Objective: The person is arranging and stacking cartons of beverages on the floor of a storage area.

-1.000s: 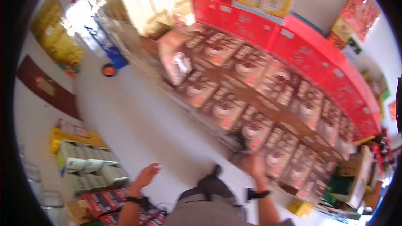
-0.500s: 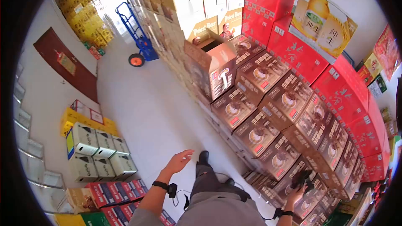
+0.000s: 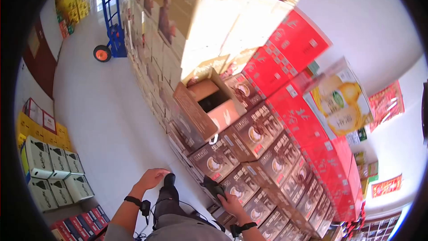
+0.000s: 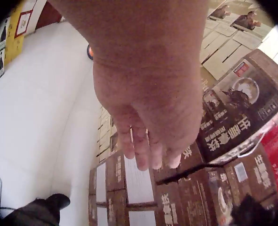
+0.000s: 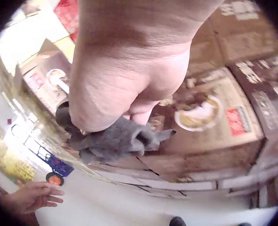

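My right hand [image 3: 231,205] grips a crumpled dark grey cloth [image 5: 113,141] beside the near edge of the stacked brown cartons [image 3: 256,136]. In the right wrist view the cloth bunches out below the palm, over a carton with a coffee cup printed on it. My left hand [image 3: 151,179] hangs in front of my body over the floor, holding nothing, its fingers loosely extended downward in the left wrist view. Ahead, on the near end of the brown stack, stands a carton [image 3: 196,111] with its top flaps raised and a dark inside.
Tall tan beer cartons [image 3: 174,31] rise behind the open carton, and red boxes [image 3: 307,116] line the wall side. Down the aisle [image 3: 102,107] stands a blue hand truck [image 3: 117,38]. White cartons [image 3: 40,158] and red-and-blue boxes [image 3: 82,225] sit to the left.
My view has shifted along the aisle, bringing the open carton nearer. The right hand has moved with the cloth from over the carton tops to the stack's near edge. My left hand stays free.
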